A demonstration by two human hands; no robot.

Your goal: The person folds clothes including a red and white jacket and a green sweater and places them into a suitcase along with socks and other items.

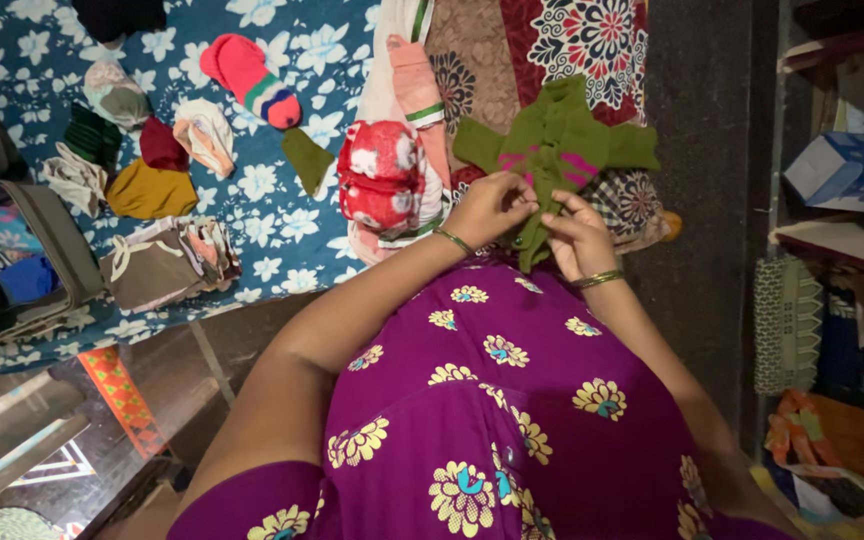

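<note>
Both hands, left hand [492,207] and right hand [578,236], pinch the small olive-green knitted sweater with pink stripes [552,150] at its front; I reckon tugging unevenly could stretch the knit.

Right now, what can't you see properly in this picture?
Head view only:
- Lower end of the green sweater: covered by the left hand and right hand.
- Each grip: fingertips curl into the knit, so what they pinch is hidden.
- Open bag: cut off by the left edge.
- Shelves: dark, cut off by the right edge.
</note>
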